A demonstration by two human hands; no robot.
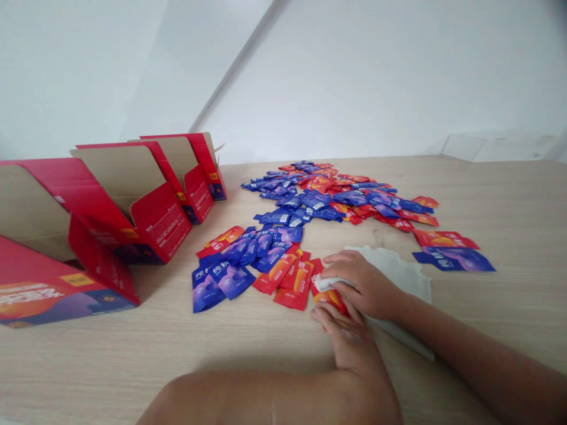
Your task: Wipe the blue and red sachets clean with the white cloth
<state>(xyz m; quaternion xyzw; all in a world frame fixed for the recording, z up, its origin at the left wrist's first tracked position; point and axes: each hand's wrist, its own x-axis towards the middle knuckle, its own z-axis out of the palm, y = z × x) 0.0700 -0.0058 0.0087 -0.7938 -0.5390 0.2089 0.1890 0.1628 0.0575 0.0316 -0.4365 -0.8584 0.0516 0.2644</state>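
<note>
Head view: at 6 o'clock, your left hand [348,345] steadies a red sachet [330,301] while your right hand [365,283] pinches a white cloth [398,271] against it.

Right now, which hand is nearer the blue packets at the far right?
The right hand is nearer, left of the blue packets across the white cloth; the left hand is farther, below the right hand.
</note>
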